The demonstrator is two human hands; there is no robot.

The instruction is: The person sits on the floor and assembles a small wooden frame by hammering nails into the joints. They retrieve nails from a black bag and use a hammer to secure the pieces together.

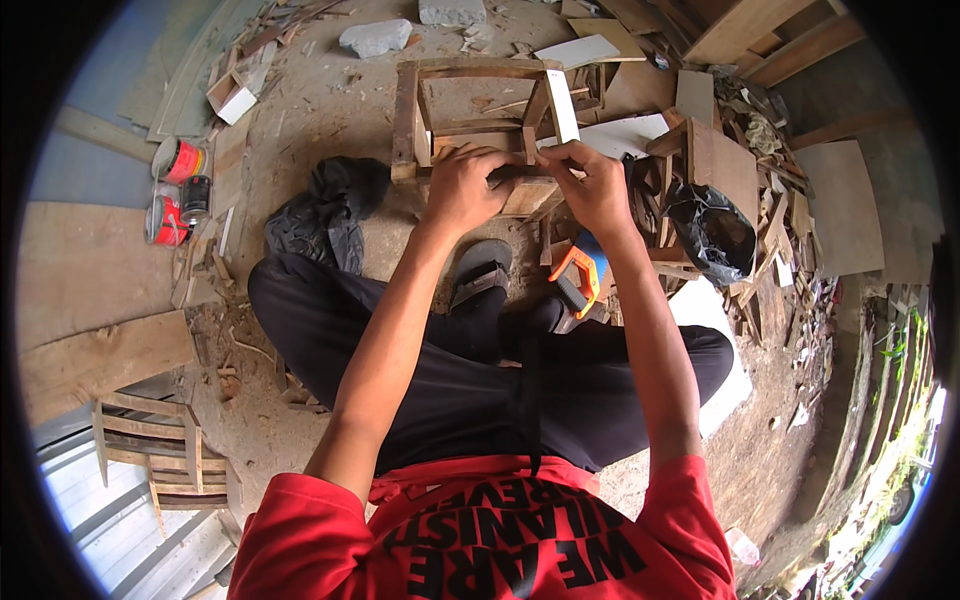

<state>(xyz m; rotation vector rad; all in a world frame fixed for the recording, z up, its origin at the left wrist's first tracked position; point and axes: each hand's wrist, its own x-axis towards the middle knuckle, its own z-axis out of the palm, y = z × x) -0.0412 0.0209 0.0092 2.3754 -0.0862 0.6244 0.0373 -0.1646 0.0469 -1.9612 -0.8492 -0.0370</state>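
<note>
In front of me stands a small wooden stool frame [408, 115], with a white strip [562, 105] along its right side. My left hand [468, 187] is closed at the near edge of the frame, its fingers curled over the wood. Just to the right, my right hand [592, 185] has its thumb and fingers drawn together at the frame's near right corner. What lies between those fingertips is too small to make out. Below my right hand, a handsaw with an orange and black handle [578, 283] and a blue blade rests by my foot.
A black plastic bag [325, 215] lies left of the frame. Red cans [178, 160] stand at the far left. On the right are a wooden box [722, 165], another black bag [715, 235] and piled wood scraps [775, 225]. Stone blocks [376, 38] sit at the back.
</note>
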